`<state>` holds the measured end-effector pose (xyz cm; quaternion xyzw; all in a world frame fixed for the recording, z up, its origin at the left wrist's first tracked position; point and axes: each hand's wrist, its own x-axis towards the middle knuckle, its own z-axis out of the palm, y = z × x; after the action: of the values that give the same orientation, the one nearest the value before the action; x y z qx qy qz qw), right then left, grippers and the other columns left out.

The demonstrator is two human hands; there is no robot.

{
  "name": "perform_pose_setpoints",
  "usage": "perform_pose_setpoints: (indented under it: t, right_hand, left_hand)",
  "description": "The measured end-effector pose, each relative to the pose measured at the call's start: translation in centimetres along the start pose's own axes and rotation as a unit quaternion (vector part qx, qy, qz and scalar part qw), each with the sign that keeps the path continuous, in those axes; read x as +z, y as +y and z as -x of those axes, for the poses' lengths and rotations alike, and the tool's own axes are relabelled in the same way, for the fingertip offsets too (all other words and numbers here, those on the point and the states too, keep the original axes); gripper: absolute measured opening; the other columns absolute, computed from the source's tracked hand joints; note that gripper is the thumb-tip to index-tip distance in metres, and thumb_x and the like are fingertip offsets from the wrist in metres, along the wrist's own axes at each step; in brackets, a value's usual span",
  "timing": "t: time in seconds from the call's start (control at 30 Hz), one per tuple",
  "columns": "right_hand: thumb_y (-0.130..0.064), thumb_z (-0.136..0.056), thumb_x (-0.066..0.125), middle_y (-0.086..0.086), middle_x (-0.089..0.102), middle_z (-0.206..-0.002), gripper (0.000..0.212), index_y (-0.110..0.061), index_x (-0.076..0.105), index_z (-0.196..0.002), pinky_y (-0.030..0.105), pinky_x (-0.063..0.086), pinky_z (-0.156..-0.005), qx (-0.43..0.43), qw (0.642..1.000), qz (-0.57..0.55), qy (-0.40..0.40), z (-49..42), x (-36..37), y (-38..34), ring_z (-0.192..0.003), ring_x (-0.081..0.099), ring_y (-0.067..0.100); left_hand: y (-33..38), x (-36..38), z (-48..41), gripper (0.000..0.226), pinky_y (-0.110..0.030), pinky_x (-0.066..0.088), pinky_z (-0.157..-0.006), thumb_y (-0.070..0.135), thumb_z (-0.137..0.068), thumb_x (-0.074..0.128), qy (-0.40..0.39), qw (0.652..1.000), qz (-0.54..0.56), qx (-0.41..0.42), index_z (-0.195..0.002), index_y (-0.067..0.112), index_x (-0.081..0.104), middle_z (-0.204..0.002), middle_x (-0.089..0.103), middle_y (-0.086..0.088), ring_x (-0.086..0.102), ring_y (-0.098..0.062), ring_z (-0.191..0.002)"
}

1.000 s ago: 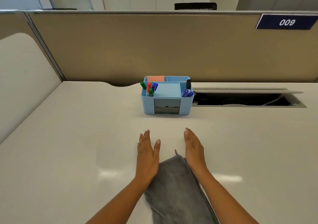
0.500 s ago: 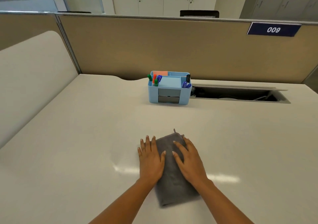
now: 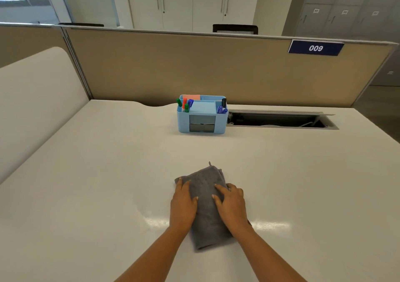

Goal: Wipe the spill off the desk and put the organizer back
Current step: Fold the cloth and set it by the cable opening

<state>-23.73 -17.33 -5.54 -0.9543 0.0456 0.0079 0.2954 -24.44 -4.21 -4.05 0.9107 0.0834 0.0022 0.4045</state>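
With both hands flat on the cloth (image 3: pixel 205 203), left hand (image 3: pixel 183 203) and right hand (image 3: pixel 232 205) pressing, not gripping: wiping step in hand on the bench (image 3: pixel 86 184). Organizer (image 3: pixel 202 114) standing well apart at the rear. No spill visible. Next: steady strokes, then fetching the organizer.

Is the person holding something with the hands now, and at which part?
Nothing is gripped. Both the left hand and right hand press flat on the folded grey cloth, one along each long side.
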Motion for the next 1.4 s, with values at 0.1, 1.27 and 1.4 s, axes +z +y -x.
perform_pose_setpoints:
  t: [0.1, 1.27, 1.4]
  right_hand:
    - [-0.033, -0.094, 0.046, 0.005, 0.048, -0.134, 0.040, -0.024, 0.048, -0.133, 0.028, 0.040, -0.100, 0.014, 1.000, -0.014, 0.008, -0.3, 0.2, -0.5, -0.120, 0.043, 0.020]
    - [-0.016, -0.094, 0.048, 0.008, 0.061, -0.114, 0.029, -0.018, 0.061, -0.120, 0.026, 0.044, -0.088, 0.026, 0.984, -0.028, 0.175, -6.5, -15.0, 9.3, -0.107, 0.051, 0.021]
    - [-0.017, -0.094, 0.049, 0.009, 0.062, -0.113, 0.029, -0.017, 0.061, -0.120, 0.027, 0.045, -0.088, 0.041, 0.983, -0.021, 0.176, -9.9, -19.4, 15.4, -0.107, 0.053, 0.022]
  left_hand:
    - [0.0, -0.4, -0.2, 0.046, -0.031, 0.034, -0.108, 0.012, -0.086, 0.058, 0.020, 0.999, 0.028, -0.008, -0.130, 0.009, 0.046, -0.147, 0.039, -0.006, 0.045, -0.023, -0.128]
    - [17.7, 7.7, -4.4, 0.035, -0.030, 0.041, -0.102, 0.000, -0.082, 0.062, -0.008, 0.978, 0.188, 0.086, -0.116, 0.009, 0.061, -0.123, 0.063, -0.010, 0.059, -0.023, -0.111]
    - [23.0, 13.9, -6.2, 0.034, -0.029, 0.041, -0.101, 0.001, -0.083, 0.061, -0.022, 0.977, 0.189, 0.094, -0.116, 0.009, 0.061, -0.122, 0.063, -0.010, 0.059, -0.023, -0.111]
